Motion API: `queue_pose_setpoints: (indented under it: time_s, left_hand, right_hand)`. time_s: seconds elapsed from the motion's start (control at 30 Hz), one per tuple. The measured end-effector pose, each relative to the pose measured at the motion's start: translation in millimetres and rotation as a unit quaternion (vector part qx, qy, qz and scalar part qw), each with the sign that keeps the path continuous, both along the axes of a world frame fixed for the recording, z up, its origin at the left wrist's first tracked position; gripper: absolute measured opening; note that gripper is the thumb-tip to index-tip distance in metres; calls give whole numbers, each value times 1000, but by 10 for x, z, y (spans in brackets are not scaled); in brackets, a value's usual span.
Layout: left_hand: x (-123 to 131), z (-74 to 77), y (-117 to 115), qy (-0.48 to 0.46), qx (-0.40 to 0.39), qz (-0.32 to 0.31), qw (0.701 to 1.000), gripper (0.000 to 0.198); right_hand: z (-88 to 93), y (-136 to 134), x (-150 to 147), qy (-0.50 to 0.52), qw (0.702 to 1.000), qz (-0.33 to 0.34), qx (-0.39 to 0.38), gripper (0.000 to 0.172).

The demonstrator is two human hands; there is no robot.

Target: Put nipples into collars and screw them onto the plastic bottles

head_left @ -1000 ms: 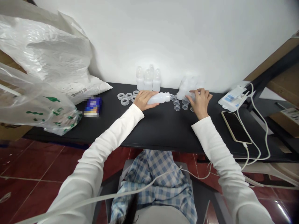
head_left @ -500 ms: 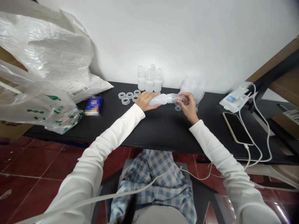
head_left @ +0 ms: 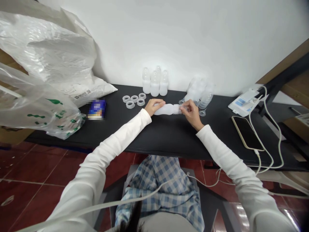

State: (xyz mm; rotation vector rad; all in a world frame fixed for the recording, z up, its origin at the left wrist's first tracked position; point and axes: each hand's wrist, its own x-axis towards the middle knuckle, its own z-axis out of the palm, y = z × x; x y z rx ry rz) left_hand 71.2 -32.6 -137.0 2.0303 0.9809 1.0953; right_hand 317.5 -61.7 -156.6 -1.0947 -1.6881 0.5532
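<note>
A milky plastic baby bottle [head_left: 167, 109] lies on its side above the black tabletop, held between both hands. My left hand [head_left: 154, 107] grips its rounded end. My right hand [head_left: 191, 113] pinches the neck end, and my fingers hide most of the neck. Behind the hands stand several upright bottles [head_left: 154, 83]. Several clear plastic rings [head_left: 134, 101] lie left of them, nearest my left hand. Just past my right hand, more clear bottles [head_left: 196, 91] lean in a bunch, with small clear discs [head_left: 202, 112] beside them.
The black table [head_left: 169, 141] has its front edge below my forearms. Plastic bags [head_left: 43, 96] and a blue packet [head_left: 97, 109] sit at the left. A phone [head_left: 247, 133], a white device [head_left: 242, 103] and white cables lie at the right.
My hands have come closer together, with my right hand moving left onto the bottle's neck end. The bottle has shifted slightly right. Most discs near it are no longer hidden or scattered as before.
</note>
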Motion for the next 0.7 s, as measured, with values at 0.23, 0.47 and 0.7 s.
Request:
queue_pose_setpoints:
  time_s: [0.23,0.47,0.7]
  left_hand:
    - [72,16,-133,44,44,3,998,58]
    - [93,-102,-121,184,215,-4,959,51]
    - [111,-169,46,266,319,-2,910,69]
  right_hand:
    - [73,-58,-26,-59,997,-55,-2,46]
    - [132,-49,-30,-13,997,-14,-73,47]
    - [262,-50,-26,60,986,-18,-155,51]
